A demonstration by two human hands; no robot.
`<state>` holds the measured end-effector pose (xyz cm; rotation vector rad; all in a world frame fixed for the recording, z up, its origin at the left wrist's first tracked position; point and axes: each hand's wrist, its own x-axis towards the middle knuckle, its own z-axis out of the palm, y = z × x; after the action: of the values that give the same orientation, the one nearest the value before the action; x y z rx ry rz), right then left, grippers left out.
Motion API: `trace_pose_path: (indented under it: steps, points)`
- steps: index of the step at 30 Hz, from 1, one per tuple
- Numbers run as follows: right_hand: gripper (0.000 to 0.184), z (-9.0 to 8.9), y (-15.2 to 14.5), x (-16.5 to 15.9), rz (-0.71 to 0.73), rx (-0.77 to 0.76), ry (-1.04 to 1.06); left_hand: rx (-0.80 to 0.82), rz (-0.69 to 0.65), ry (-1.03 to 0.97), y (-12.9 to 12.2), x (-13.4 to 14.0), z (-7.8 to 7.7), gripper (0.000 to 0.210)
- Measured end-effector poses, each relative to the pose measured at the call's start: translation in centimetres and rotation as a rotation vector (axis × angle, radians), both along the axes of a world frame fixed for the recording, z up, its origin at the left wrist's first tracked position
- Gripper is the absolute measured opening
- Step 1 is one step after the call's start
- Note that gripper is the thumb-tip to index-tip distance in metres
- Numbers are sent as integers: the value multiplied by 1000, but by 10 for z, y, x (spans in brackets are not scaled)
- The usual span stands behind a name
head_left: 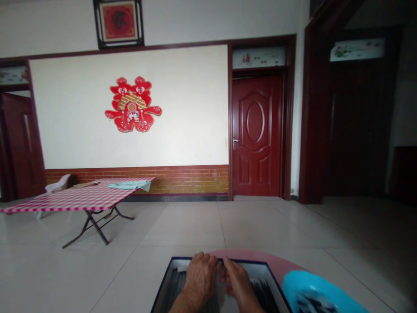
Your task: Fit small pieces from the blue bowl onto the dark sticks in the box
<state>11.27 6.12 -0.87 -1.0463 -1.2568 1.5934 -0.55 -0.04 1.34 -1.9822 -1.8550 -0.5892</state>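
Observation:
Both hands are over a shallow box (269, 271) with a dark blue rim and pale inner walls, at the bottom middle. Thin dark pieces (262, 291) stand packed in rows inside it on both sides. My left hand (201, 278) is bent over the far part of the box with its fingers curled down and together. Close beside it, my right hand (237, 280) has its fingers curled inward, facing the left. Whatever lies between the fingertips is hidden or too small to name.
A bright blue plastic basin (312, 280) holding dark small pieces stands right of the box. Underneath is a pink round surface (260, 256). A folding table (81, 198) with a checked cloth stands at left, near a white chair (58, 183). A red door (257, 134) is behind.

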Motion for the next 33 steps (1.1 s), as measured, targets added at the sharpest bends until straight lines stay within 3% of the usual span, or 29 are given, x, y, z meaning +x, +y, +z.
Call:
trace_pose_path:
  steps: [4,11,17,25,33]
  points:
    - [39,2,-1,0,9,142,-13,16,1,19,2,-2,-4,18]
    - [41,2,-4,0,29,-65,-3,-6,0,34,-2,-1,2,16]
    - [40,1,-5,0,2,79,-26,-16,-1,38,-5,4,8,18]
    - [46,-2,-5,0,41,-101,40,-55,6,43,-3,2,3,20]
    - [42,-8,-1,-4,15,4,31,-88,-8,26,-5,3,5,18]
